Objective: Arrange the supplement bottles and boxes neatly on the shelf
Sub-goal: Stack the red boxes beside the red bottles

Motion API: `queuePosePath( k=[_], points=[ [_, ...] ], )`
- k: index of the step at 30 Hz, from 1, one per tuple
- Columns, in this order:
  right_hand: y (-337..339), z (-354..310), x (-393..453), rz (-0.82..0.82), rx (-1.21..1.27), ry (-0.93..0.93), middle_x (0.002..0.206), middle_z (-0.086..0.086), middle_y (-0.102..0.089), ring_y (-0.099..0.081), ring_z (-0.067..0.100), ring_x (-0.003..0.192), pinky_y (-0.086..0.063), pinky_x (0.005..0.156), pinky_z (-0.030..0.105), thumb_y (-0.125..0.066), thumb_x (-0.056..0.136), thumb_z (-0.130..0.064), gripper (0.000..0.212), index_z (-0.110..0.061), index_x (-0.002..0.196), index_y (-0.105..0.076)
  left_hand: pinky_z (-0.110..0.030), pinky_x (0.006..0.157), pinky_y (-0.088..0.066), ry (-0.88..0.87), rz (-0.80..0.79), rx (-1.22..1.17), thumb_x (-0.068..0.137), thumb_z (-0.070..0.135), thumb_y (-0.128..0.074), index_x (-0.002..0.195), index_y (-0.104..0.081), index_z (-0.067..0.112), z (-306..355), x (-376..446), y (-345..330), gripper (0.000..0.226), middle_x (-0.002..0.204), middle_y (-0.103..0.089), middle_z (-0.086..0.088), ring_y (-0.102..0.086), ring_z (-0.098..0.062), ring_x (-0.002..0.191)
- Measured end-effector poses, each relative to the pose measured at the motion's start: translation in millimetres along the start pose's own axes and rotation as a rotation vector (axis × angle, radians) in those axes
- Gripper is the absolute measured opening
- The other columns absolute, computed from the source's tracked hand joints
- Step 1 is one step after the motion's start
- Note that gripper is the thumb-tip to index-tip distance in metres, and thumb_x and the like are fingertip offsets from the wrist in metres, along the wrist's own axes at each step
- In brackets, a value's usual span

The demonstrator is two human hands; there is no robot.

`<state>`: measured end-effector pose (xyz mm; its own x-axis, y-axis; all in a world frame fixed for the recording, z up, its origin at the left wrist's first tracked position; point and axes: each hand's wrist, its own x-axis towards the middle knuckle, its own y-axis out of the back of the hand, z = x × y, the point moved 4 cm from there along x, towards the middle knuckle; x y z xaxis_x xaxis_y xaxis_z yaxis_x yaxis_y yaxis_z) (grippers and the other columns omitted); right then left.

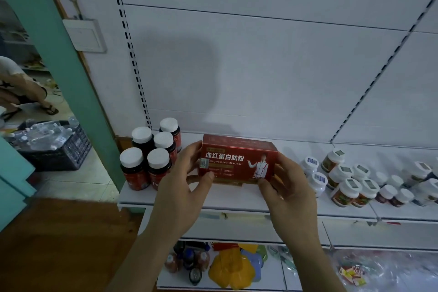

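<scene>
A red supplement box (239, 160) with white lettering is held over the white shelf (237, 201), its front face toward me. My left hand (187, 180) grips its left end and my right hand (286, 182) grips its right end. Whether the box rests on the shelf or hovers just above it, I cannot tell. To the left of the box stands a cluster of dark bottles with white caps and red labels (151, 156). Right of it are white bottles (316, 178) and several white-capped jars (350, 185), loosely grouped.
The shelf back panel (260, 78) is bare. A lower shelf (220, 265) holds small bottles and yellow packets. A teal door frame (71, 78) stands at left, with a black crate of plastic bottles (54, 147) and a crouching person (21, 87) beyond. A brown surface (59, 244) lies lower left.
</scene>
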<state>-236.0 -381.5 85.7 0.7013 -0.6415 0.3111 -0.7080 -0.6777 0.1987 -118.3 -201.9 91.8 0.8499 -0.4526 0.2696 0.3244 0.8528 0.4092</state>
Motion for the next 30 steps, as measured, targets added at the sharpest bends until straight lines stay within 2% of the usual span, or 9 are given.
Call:
queuePosePath(
  k=[3,7,10,13,16,19,23,30],
  points=[
    [0,1,-3,0.012,-0.047,0.008,0.131,-0.010,-0.059,-0.061,0.004,0.118,-0.051,0.096,0.016,-0.072,0.089,-0.001,0.058,-0.023,0.141,-0.055,-0.006,0.082,-0.045,0.007,0.007,0.077,0.092,0.032,-0.064,0.128,-0.035,0.054,-1,-2,-2,0.052,0.120,-0.056,0.034,-0.052,0.022,0.106],
    [2,-1,-7,0.051,-0.114,0.034,0.127,-0.014,-0.059,-0.059,0.007,0.118,-0.053,0.094,0.021,-0.072,0.091,-0.018,0.048,-0.027,0.136,-0.059,-0.006,0.082,-0.043,0.051,0.010,0.045,0.090,0.052,-0.051,0.132,-0.047,0.045,0,-2,0,0.043,0.126,-0.059,0.025,-0.059,0.010,0.105],
    [3,-5,-11,0.115,-0.042,-0.042,0.118,-0.014,-0.065,-0.064,0.011,0.110,-0.055,0.088,0.029,-0.070,0.088,-0.038,0.044,-0.035,0.131,-0.064,-0.003,0.073,-0.047,0.062,0.042,-0.027,0.090,0.056,-0.044,0.112,-0.048,0.056,12,-4,4,0.023,0.110,-0.061,0.031,-0.062,0.008,0.102],
    [2,-12,-14,0.147,0.023,-0.101,0.104,-0.013,-0.073,-0.069,0.012,0.097,-0.059,0.085,0.036,-0.066,0.084,-0.049,0.036,-0.035,0.116,-0.069,-0.010,0.073,-0.053,0.097,0.114,-0.091,0.085,0.062,-0.043,0.098,-0.051,0.052,17,-6,6,0.018,0.095,-0.063,0.035,-0.069,-0.002,0.094],
    [2,-15,-14,0.162,0.044,-0.124,0.096,-0.016,-0.075,-0.071,0.011,0.090,-0.060,0.086,0.041,-0.064,0.083,-0.051,0.028,-0.032,0.103,-0.071,-0.006,0.072,-0.051,0.111,0.138,-0.127,0.086,0.055,-0.052,0.099,-0.052,0.047,17,-4,6,0.016,0.098,-0.066,0.029,-0.068,0.001,0.095],
    [3,-14,-14,0.174,0.053,-0.136,0.097,-0.019,-0.075,-0.072,0.010,0.092,-0.060,0.087,0.038,-0.062,0.082,-0.052,0.030,-0.038,0.108,-0.071,-0.001,0.070,-0.046,0.128,0.133,-0.146,0.084,0.053,-0.055,0.100,-0.051,0.047,17,-5,4,0.017,0.101,-0.065,0.027,-0.064,0.010,0.097],
    [1,-15,-14,0.152,0.040,-0.113,0.097,-0.022,-0.074,-0.072,0.010,0.094,-0.059,0.085,0.035,-0.061,0.084,-0.051,0.019,-0.053,0.102,-0.065,0.002,0.068,-0.043,0.162,0.138,-0.161,0.081,0.056,-0.052,0.100,-0.051,0.047,16,-9,3,0.021,0.096,-0.062,0.031,-0.060,0.021,0.091],
    [1,-14,-14,0.133,0.011,-0.108,0.096,-0.018,-0.074,-0.071,0.013,0.092,-0.059,0.086,0.038,-0.062,0.086,-0.050,0.020,-0.054,0.105,-0.065,0.002,0.071,-0.043,0.149,0.106,-0.143,0.087,0.050,-0.052,0.100,-0.051,0.051,19,-10,3,0.014,0.098,-0.061,0.034,-0.059,0.022,0.093]
  ],
)
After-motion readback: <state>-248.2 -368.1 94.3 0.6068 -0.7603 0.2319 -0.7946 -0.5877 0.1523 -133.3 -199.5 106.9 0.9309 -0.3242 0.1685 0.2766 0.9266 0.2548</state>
